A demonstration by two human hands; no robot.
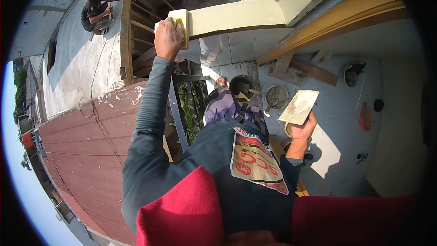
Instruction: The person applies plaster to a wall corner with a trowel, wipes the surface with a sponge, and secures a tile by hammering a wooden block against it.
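Note:
At the upper middle, my left hand (167, 38) grips a pale yellow rectangular block-like float (185, 29) against the left end of a cream-painted ledge (236, 13). On the right, my right hand (304, 127) holds a pale rectangular plastering board (298, 105) by a part underneath it, its flat face up and smeared with greyish material. Below, beside my feet, are a dark bucket (242, 83) with tools in it and a lighter bucket (276, 96) of grey mix with a handled tool.
A person (94, 16) crouches on a concrete slab (77, 68) at upper left, above a maroon metal roof (82, 150). Dark railings (177, 109) run left of my legs. On the tiled floor (327, 109) lie boards (312, 73), another bucket (352, 74) and a red object (365, 117).

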